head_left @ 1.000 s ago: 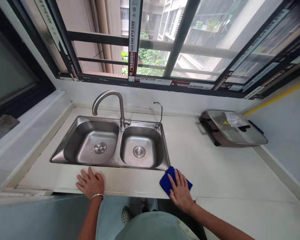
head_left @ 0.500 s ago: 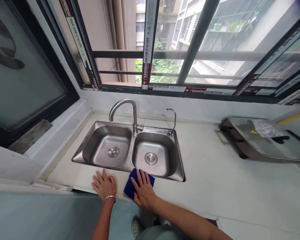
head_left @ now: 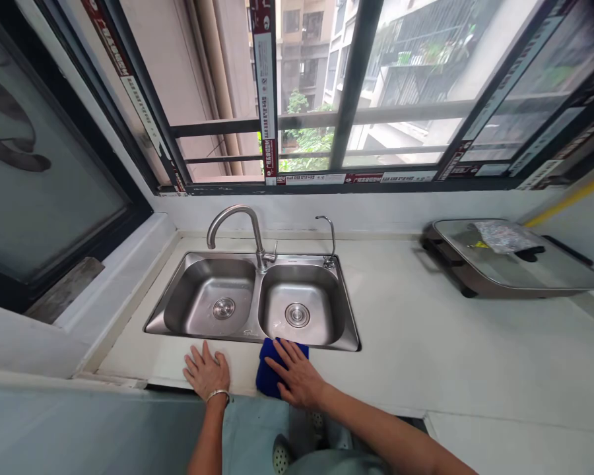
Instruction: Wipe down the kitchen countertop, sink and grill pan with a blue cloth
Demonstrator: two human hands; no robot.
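Observation:
My left hand (head_left: 208, 373) lies flat on the white countertop (head_left: 143, 356) at its front edge, fingers spread, with a bracelet at the wrist. Under the fingers of my right hand (head_left: 297, 377) is a folded blue cloth (head_left: 270, 376), pressed flat against the counter. These fingers are stretched out over the cloth rather than wrapped round it. Just beyond both hands is a steel double sink (head_left: 351, 336); the cloth's far edge meets its front rim near the right basin.
A curved faucet (head_left: 237, 210) and a thinner spout (head_left: 332, 234) rise behind the basins. On the right stands an electric griddle (head_left: 499, 264) with a glass lid and a plastic bag on top. Dark-framed windows (head_left: 351, 86) line the back, and a frosted panel (head_left: 44, 178) stands at left.
My right hand and the blue cloth have slid a little to the right along the sink's front rim, and the cloth has turned slightly. My left hand stays in place. The view has shifted.

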